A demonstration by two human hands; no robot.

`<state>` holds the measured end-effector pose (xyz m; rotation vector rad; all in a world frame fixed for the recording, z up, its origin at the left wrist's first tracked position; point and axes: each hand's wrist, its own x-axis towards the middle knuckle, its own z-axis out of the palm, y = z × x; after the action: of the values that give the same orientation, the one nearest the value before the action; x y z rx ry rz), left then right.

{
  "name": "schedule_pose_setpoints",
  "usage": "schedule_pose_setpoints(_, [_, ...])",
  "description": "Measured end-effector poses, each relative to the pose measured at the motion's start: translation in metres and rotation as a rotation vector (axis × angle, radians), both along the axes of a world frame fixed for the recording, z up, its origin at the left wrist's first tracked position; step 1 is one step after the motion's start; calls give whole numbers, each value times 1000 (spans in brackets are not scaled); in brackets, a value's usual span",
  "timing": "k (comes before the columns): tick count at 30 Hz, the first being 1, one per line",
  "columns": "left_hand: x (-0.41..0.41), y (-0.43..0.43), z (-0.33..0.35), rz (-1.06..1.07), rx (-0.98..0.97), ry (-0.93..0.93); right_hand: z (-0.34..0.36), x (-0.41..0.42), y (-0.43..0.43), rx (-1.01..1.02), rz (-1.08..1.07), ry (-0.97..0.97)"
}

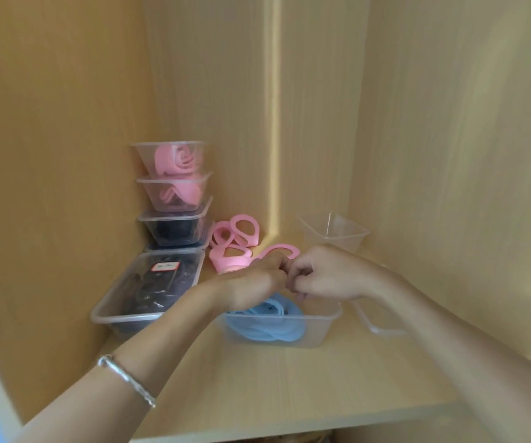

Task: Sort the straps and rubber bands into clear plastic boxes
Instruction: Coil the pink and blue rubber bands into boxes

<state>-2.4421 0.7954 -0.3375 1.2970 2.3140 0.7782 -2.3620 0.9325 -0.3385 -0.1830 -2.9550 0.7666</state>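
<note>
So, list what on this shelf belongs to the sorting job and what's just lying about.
Job:
- loose pink straps
- blue straps in the front clear box
- empty clear box
- left hand and right hand, fingers meeting over the front clear box

Lying about:
- stacked filled boxes
- labelled box of dark items
- loose lid
- bracelet

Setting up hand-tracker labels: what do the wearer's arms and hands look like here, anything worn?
Both forearms bare: no sleeves in view, no gloves. Thin silver bracelet on the forearm behind the left hand. Right hand and wrist show no jewellery. No rings visible.
</note>
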Motion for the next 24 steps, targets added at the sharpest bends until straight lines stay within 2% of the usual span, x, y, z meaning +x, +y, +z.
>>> schedule_pose_setpoints(1, [-1,0,-1,-1,90,-63,0,1,2,-85,-15,44])
schedule_pose_setpoints(3, [-7,-1,-7,-10,171,-71,-2,1,11,-228,-88,189])
schedule_pose_setpoints(4, [-10,-1,-10,-22,147,-20,-4,0,19,-240,-158,276])
schedule_pose_setpoints(6, [-14,1,-15,-37,40,161,-5,-1,38,-107,-318,369])
schedule_pose_setpoints(7, [-15,3,-16,-30,-11,268,-5,1,47,-1,-384,327])
schedule_pose_setpoints(9, [-14,4,-14,20,-38,477,-7,9,56,138,-484,92])
schedule_pose_setpoints(12, [-15,3,-13,96,-4,629,-18,15,54,153,-592,-233])
schedule_pose_setpoints(19, [-4,-20,-12,35,9,657,-20,-2,51,140,-620,-262])
schedule_pose_setpoints(24, [6,-47,-16,-45,4,466,-14,-4,48,139,-638,-288])
